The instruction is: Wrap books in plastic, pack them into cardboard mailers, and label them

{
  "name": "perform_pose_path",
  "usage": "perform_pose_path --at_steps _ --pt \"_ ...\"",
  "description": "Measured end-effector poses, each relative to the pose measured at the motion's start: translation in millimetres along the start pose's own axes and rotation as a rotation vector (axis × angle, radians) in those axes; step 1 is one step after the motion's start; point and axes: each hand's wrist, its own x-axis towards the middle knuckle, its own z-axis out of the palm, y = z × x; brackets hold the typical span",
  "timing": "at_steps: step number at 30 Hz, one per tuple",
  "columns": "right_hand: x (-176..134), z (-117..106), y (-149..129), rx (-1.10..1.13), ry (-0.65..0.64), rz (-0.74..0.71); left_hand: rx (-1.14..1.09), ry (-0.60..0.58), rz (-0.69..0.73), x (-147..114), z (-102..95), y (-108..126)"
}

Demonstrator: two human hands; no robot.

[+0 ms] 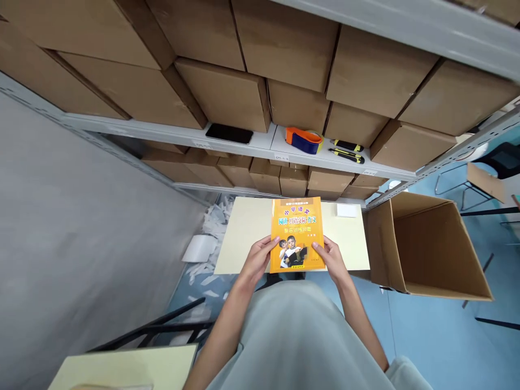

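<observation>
An orange book with Chinese lettering and a picture of two children faces me, held up between both hands. My left hand grips its lower left edge, thumb on the cover. On the opposite edge, my right hand holds it the same way. The fingers behind the book are hidden. Below and behind the book lies a pale yellow tabletop. A small white box rests near the table's back right corner.
Cardboard boxes fill the metal shelves ahead. On the shelf edge lie a black phone, an orange-and-blue tape dispenser and yellow-black box cutters. An open carton stands right of the table. White scraps litter the left floor.
</observation>
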Motion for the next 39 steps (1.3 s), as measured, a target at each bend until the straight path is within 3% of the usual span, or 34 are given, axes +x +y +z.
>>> perform_pose_path --at_steps 2,6,8,12,16,20,22,25,26,30,32,39 --pt "9.5 6.3 5.1 -0.059 0.076 -0.013 -0.018 0.025 0.012 2.2 -5.2 6.9" --pt "26.5 30.9 17.3 -0.254 0.351 -0.127 0.015 0.081 0.14 0.7 -15.3 24.8" --pt "28.4 54.4 22.4 -0.277 0.315 -0.196 0.062 0.099 0.227 -3.8 -20.4 33.1" --pt "21.6 118.1 29.3 -0.216 0.122 -0.226 0.218 0.075 0.41 -19.5 -31.8 38.2" --pt "19.4 168.5 32.0 -0.214 0.125 -0.28 0.469 0.084 0.641 -36.4 -40.8 24.8" --pt "22.3 178.5 26.5 -0.156 0.333 -0.28 0.711 -0.065 0.817 -38.3 -52.9 14.6" --pt "19.2 173.7 19.4 -0.099 0.343 -0.246 0.739 -0.062 0.844 -30.1 -64.0 20.3" --pt "7.3 166.0 4.6 -0.069 0.213 -0.198 0.651 0.172 0.739 -15.6 -85.5 43.0" --pt "2.4 164.3 -0.9 -0.075 0.171 -0.193 0.597 0.171 0.653 -13.1 -92.5 52.6" --pt "-12.1 161.5 -19.9 -0.114 0.06 -0.179 0.355 -0.26 0.259 -22.6 -110.0 84.0" --pt "-14.0 161.6 -25.2 -0.117 0.034 -0.169 0.285 -0.375 0.157 -33.3 -111.4 90.9" --pt "-3.0 157.9 -24.5 -0.092 0.047 -0.172 0.199 -0.335 0.11 -50.1 -103.0 92.5"
